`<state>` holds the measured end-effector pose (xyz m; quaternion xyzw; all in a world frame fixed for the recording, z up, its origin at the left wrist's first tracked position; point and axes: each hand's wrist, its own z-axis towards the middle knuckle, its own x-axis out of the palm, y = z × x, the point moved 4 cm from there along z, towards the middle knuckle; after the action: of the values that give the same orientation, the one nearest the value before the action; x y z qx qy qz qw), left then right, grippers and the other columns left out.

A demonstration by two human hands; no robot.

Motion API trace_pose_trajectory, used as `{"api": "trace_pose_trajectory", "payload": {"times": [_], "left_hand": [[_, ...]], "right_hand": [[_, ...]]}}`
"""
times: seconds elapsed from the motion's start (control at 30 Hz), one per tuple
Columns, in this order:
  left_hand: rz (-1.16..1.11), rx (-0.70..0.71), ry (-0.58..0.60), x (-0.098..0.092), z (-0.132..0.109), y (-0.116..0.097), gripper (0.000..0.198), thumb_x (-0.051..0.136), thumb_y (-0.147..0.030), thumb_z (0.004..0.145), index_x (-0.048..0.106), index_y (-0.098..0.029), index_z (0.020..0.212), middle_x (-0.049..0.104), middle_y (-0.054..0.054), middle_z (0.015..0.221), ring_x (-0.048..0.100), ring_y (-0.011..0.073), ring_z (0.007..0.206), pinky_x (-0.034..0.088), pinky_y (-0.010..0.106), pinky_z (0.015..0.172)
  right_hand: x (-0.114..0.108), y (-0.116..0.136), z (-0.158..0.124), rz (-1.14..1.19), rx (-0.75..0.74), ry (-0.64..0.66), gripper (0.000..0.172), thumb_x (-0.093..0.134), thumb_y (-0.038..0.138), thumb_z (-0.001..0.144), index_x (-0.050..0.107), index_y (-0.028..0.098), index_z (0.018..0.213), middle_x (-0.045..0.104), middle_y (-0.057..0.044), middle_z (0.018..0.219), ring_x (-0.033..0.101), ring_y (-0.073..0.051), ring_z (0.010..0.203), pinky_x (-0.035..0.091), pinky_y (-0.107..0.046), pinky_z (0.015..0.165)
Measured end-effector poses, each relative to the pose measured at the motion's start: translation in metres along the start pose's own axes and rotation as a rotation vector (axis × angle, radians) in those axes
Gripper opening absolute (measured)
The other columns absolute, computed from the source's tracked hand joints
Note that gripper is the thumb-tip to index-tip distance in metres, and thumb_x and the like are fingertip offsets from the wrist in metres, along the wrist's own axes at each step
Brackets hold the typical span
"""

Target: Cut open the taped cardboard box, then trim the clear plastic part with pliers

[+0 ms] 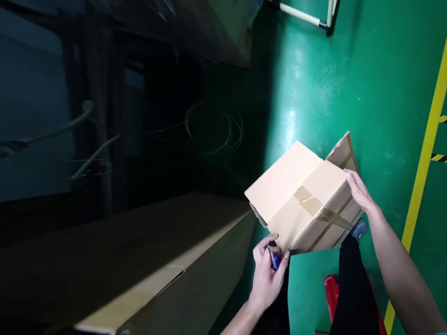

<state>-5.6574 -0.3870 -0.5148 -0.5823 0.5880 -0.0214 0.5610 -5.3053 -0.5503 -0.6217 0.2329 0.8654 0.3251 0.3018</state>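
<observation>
A brown cardboard box (284,179) is held tilted above the green floor, between my two hands. Clear brown tape (309,201) runs across its faces, and a flap (344,152) sticks out at the far right. My left hand (266,272) is at the near left corner, its thumb and a finger against the cardboard. Tucked in that same hand is a small blue tool (275,260), perhaps a cutter; the fingers hide most of it. My right hand (359,191) grips the box's right end, thumb on top and the other fingers partly hidden.
A long cardboard carton (195,284) lies at the left, partly in deep shadow. Loose strapping loops (213,151) are on the dark floor. A white tube frame (303,15) stands at the top. Below are a red plastic object (331,291) and a yellow floor line (417,200).
</observation>
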Motion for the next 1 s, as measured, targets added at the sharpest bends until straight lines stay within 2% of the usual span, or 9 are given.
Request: {"api": "trace_pose_trajectory", "payload": {"times": [0.1, 0.2, 0.37, 0.47, 0.53, 0.67, 0.83, 0.93, 1.0], "left_hand": [[0.053, -0.025, 0.031, -0.008, -0.034, 0.005, 0.024, 0.063, -0.038, 0.103, 0.054, -0.025, 0.085, 0.059, 0.015, 0.130, 0.059, 0.0345, 0.133, 0.057, 0.055, 0.105], [0.079, -0.087, 0.057, -0.019, -0.041, -0.005, 0.019, 0.062, -0.043, 0.104, 0.060, -0.027, 0.096, 0.063, 0.012, 0.122, 0.064, 0.0324, 0.120, 0.059, 0.051, 0.100], [0.015, -0.200, 0.266, -0.019, 0.000, -0.042, 0.026, 0.056, -0.053, 0.107, 0.054, -0.027, 0.106, 0.060, 0.002, 0.090, 0.062, 0.0223, 0.078, 0.055, 0.039, 0.076], [-0.097, -0.161, 0.420, -0.005, 0.029, -0.064, 0.032, 0.054, -0.055, 0.107, 0.050, -0.026, 0.117, 0.061, 0.001, 0.091, 0.060, 0.0214, 0.076, 0.052, 0.037, 0.074], [-0.144, -0.120, 0.492, 0.003, 0.040, -0.073, 0.030, 0.049, -0.055, 0.108, 0.052, -0.025, 0.113, 0.064, 0.004, 0.096, 0.062, 0.0230, 0.083, 0.051, 0.038, 0.078], [-0.143, -0.162, 0.607, 0.009, 0.041, -0.078, 0.037, 0.042, -0.057, 0.110, 0.055, -0.026, 0.096, 0.066, 0.005, 0.090, 0.063, 0.0256, 0.084, 0.047, 0.039, 0.079], [-0.042, -0.149, 0.662, 0.005, 0.033, -0.085, 0.036, 0.040, -0.056, 0.110, 0.057, -0.027, 0.097, 0.068, 0.005, 0.087, 0.065, 0.0269, 0.079, 0.042, 0.038, 0.072], [0.027, -0.156, 0.662, 0.002, 0.034, -0.087, 0.035, 0.040, -0.056, 0.110, 0.056, -0.028, 0.095, 0.066, 0.004, 0.079, 0.065, 0.0273, 0.073, 0.039, 0.038, 0.068], [0.035, -0.150, 0.667, 0.001, 0.034, -0.088, 0.034, 0.041, -0.055, 0.110, 0.056, -0.028, 0.095, 0.065, 0.003, 0.077, 0.065, 0.0272, 0.071, 0.038, 0.038, 0.067]], "right_hand": [[0.023, 0.005, -0.015, -0.024, -0.044, 0.021, 0.063, 0.052, 0.083, 0.097, 0.072, 0.028, 0.119, 0.074, -0.009, 0.117, 0.062, -0.033, 0.120, 0.048, -0.054, 0.110], [0.034, -0.001, -0.037, 0.104, -0.082, -0.026, 0.060, 0.056, 0.078, 0.098, 0.071, 0.025, 0.121, 0.075, -0.009, 0.121, 0.066, -0.031, 0.116, 0.051, -0.050, 0.106], [0.049, 0.004, -0.074, 0.194, -0.100, 0.101, 0.060, 0.066, 0.070, 0.098, 0.069, 0.024, 0.137, 0.074, -0.009, 0.134, 0.068, -0.029, 0.121, 0.053, -0.047, 0.109], [0.056, 0.017, -0.089, 0.172, -0.175, 0.120, 0.054, 0.066, 0.064, 0.100, 0.071, 0.024, 0.135, 0.073, -0.010, 0.140, 0.066, -0.029, 0.129, 0.048, -0.050, 0.119], [0.058, 0.022, -0.095, 0.168, -0.220, 0.132, 0.049, 0.066, 0.060, 0.102, 0.070, 0.025, 0.136, 0.072, -0.010, 0.143, 0.065, -0.029, 0.134, 0.046, -0.052, 0.123], [0.057, 0.026, -0.100, 0.151, -0.291, 0.154, 0.043, 0.065, 0.051, 0.104, 0.069, 0.026, 0.138, 0.069, -0.010, 0.146, 0.062, -0.029, 0.140, 0.046, -0.053, 0.124], [0.046, 0.051, -0.112, 0.048, -0.502, 0.015, 0.020, 0.065, 0.033, 0.105, 0.072, 0.027, 0.122, 0.070, -0.011, 0.136, 0.068, -0.026, 0.128, 0.060, -0.048, 0.111], [0.044, 0.068, -0.123, -0.119, -0.731, 0.096, 0.026, 0.052, 0.017, 0.105, 0.076, 0.026, 0.112, 0.071, -0.010, 0.131, 0.065, -0.029, 0.135, 0.058, -0.055, 0.117], [0.042, 0.071, -0.130, -0.238, -0.853, 0.193, 0.032, 0.051, 0.013, 0.103, 0.077, 0.025, 0.118, 0.071, -0.010, 0.132, 0.053, -0.033, 0.151, 0.052, -0.062, 0.125]]}}
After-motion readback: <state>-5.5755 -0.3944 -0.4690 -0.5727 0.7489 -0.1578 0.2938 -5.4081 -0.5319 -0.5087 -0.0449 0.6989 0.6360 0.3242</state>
